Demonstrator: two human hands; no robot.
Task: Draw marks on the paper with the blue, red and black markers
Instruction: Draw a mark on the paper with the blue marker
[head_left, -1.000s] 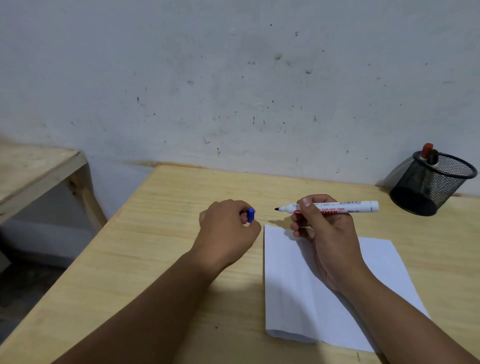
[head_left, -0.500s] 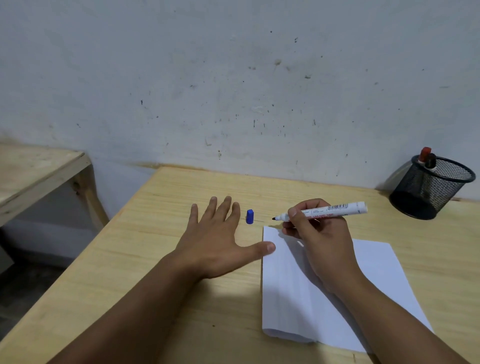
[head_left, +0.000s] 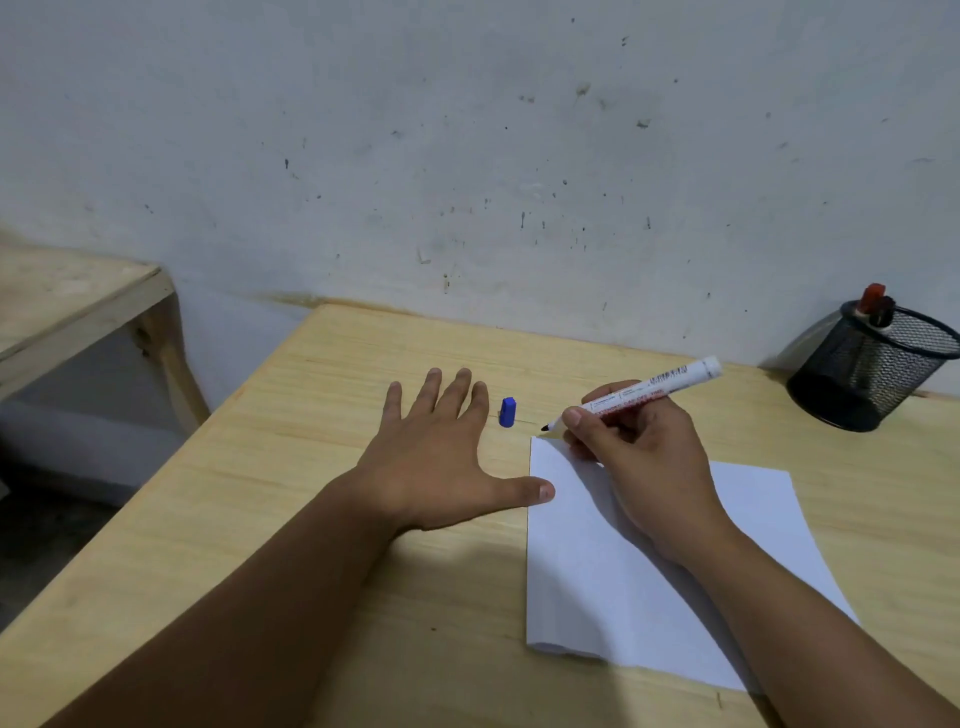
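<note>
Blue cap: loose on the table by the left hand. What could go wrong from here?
1. The blue cap stands free beside the flat left hand; a nudge could roll it off.
2. The marker tip hovers at the paper corner, so a stroke might land on the table.
3. Only the thumb touches the paper; it may slide.

Scuffed white wall (head_left: 467, 156); pale wooden table (head_left: 363, 353); second bench (head_left: 67, 296) left.

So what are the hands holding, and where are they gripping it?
The right hand grips the uncapped marker on its barrel near the tip. The left hand holds nothing and lies flat on the table, thumb touching the paper.
</note>
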